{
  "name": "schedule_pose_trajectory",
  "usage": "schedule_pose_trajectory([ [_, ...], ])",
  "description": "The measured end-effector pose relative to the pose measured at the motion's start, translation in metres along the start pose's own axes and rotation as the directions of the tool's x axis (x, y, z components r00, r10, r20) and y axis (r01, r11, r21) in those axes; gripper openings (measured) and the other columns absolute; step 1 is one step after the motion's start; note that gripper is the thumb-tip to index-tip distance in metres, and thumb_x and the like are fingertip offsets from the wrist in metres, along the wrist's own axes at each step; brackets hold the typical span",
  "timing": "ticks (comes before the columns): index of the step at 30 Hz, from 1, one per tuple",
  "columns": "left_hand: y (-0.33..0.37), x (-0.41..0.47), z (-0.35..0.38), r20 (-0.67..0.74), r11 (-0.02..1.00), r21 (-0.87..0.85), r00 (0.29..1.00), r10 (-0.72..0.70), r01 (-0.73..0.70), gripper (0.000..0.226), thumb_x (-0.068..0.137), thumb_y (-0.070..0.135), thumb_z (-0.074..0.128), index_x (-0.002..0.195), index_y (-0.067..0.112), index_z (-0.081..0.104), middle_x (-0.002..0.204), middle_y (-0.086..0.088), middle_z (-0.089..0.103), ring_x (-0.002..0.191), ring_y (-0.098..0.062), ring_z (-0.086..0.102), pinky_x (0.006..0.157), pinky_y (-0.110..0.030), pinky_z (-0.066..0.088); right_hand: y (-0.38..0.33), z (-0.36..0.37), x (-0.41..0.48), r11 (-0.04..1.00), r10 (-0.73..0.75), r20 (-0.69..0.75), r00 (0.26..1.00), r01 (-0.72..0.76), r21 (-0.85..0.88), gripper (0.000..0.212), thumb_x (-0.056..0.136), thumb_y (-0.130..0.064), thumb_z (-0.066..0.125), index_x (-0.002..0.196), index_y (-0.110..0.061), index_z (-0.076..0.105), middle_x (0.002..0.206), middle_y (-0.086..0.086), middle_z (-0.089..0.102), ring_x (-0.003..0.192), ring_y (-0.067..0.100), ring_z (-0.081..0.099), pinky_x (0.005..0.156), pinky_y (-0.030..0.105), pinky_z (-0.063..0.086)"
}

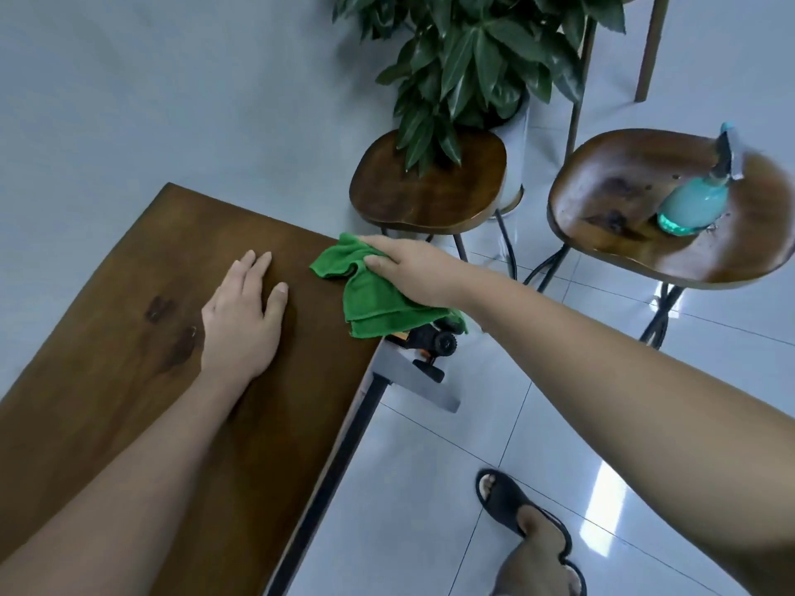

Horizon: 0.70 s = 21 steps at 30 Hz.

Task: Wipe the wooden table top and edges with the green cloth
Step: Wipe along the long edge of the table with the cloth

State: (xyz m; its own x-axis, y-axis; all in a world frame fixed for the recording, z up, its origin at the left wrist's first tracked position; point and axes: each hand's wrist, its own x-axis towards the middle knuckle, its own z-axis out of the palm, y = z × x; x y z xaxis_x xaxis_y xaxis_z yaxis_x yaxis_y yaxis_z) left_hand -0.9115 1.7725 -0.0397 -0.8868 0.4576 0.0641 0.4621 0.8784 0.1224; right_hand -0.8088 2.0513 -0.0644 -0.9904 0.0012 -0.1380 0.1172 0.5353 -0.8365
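The dark wooden table (142, 260) fills the lower left of the head view, with its right edge running diagonally down. My right hand (413, 264) grips the crumpled green cloth (374, 294) at that right edge, near the far corner. Part of the cloth hangs over the edge. My left hand (245, 316) lies flat on the table top, fingers spread, holding nothing. Wet dark patches (172, 329) show on the wood left of it.
Two wooden stools (426, 187) stand past the table; the right stool (611, 208) carries a teal spray bottle (692, 204). A leafy potted plant (473, 49) stands behind them. A black and orange clamp (430, 342) sits under the table edge. My sandalled foot (516, 514) rests on the glossy tiles.
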Motion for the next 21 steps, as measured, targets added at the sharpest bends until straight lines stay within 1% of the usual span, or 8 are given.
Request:
schedule_pose_trajectory([
  [2,0.001,0.0,-0.001,0.013,1.0,0.016,1.0,0.001,-0.002,0.07,0.112,0.065,0.024,0.171,0.029,0.033,0.18,0.0,0.031,0.168,-0.024,0.025,0.13,-0.067,0.027,0.004,0.017,-0.021,0.995,0.022,-0.191,0.981,-0.003,0.103,0.049,0.12,-0.04,0.039,0.167,-0.031,0.043,0.157,0.004,0.063,0.143,0.031,0.057,0.111,0.042,0.046],
  [4,0.002,-0.001,-0.001,0.019,1.0,0.014,1.0,-0.004,0.003,0.073,0.11,0.068,0.022,0.172,0.03,0.032,0.181,0.001,0.03,0.168,-0.024,0.024,0.13,-0.067,0.025,0.001,0.042,-0.035,0.971,0.083,-0.403,0.911,0.017,0.24,0.048,0.12,-0.035,0.038,0.167,-0.028,0.044,0.157,0.002,0.063,0.142,0.028,0.058,0.117,0.045,0.046],
  [7,0.002,-0.001,-0.002,0.016,1.0,0.0,1.0,-0.005,0.005,0.076,0.108,0.071,0.019,0.172,0.031,0.032,0.181,0.002,0.028,0.168,-0.022,0.023,0.131,-0.066,0.022,-0.015,0.072,-0.041,0.914,0.219,-0.562,0.797,0.034,0.404,0.051,0.121,-0.032,0.037,0.171,-0.022,0.037,0.166,0.002,0.053,0.149,0.023,0.052,0.125,0.043,0.04],
  [11,0.002,-0.003,-0.002,0.015,1.0,0.005,1.0,0.003,-0.003,0.073,0.11,0.068,0.021,0.173,0.031,0.031,0.182,0.002,0.028,0.168,-0.022,0.022,0.132,-0.065,0.02,-0.033,0.086,-0.039,0.889,0.318,-0.628,0.71,0.008,0.459,0.056,0.121,-0.032,0.037,0.174,-0.021,0.026,0.161,0.01,0.05,0.139,0.025,0.056,0.115,0.038,0.045],
  [14,0.002,-0.003,-0.002,0.016,1.0,-0.003,1.0,0.006,-0.006,0.074,0.109,0.068,0.021,0.172,0.031,0.032,0.181,0.002,0.028,0.168,-0.022,0.022,0.132,-0.065,0.02,-0.046,0.095,-0.044,0.879,0.349,-0.641,0.683,-0.001,0.478,0.062,0.12,-0.029,0.039,0.177,-0.021,0.016,0.172,0.016,0.036,0.128,0.019,0.056,0.096,0.02,0.043],
  [17,0.001,-0.004,-0.001,0.007,1.0,-0.02,1.0,0.014,-0.014,0.074,0.108,0.068,0.023,0.172,0.031,0.034,0.181,0.001,0.03,0.168,-0.023,0.024,0.132,-0.065,0.02,-0.063,0.114,-0.055,0.894,0.339,-0.671,0.66,-0.002,0.449,0.067,0.12,-0.021,0.042,0.177,-0.017,0.006,0.184,0.014,0.008,0.159,0.022,0.033,0.109,0.026,0.043],
  [18,0.001,-0.004,-0.001,0.005,0.999,-0.022,1.0,0.023,-0.023,0.074,0.108,0.067,0.024,0.172,0.031,0.035,0.181,0.0,0.03,0.168,-0.023,0.024,0.132,-0.065,0.021,-0.07,0.122,-0.059,0.885,0.354,-0.667,0.655,-0.004,0.466,0.069,0.12,-0.022,0.042,0.177,-0.019,0.003,0.185,0.012,0.003,0.16,0.025,0.035,0.11,0.029,0.045],
  [21,-0.003,-0.003,-0.001,0.017,0.996,-0.038,0.996,0.085,-0.084,0.071,0.11,0.064,0.029,0.171,0.03,0.037,0.181,0.0,0.03,0.168,-0.023,0.024,0.132,-0.064,0.021,-0.09,0.151,-0.076,0.833,0.427,-0.632,0.647,-0.008,0.554,0.073,0.119,-0.027,0.042,0.176,-0.028,-0.004,0.185,0.01,0.0,0.148,0.022,0.046,0.099,0.02,0.042],
])
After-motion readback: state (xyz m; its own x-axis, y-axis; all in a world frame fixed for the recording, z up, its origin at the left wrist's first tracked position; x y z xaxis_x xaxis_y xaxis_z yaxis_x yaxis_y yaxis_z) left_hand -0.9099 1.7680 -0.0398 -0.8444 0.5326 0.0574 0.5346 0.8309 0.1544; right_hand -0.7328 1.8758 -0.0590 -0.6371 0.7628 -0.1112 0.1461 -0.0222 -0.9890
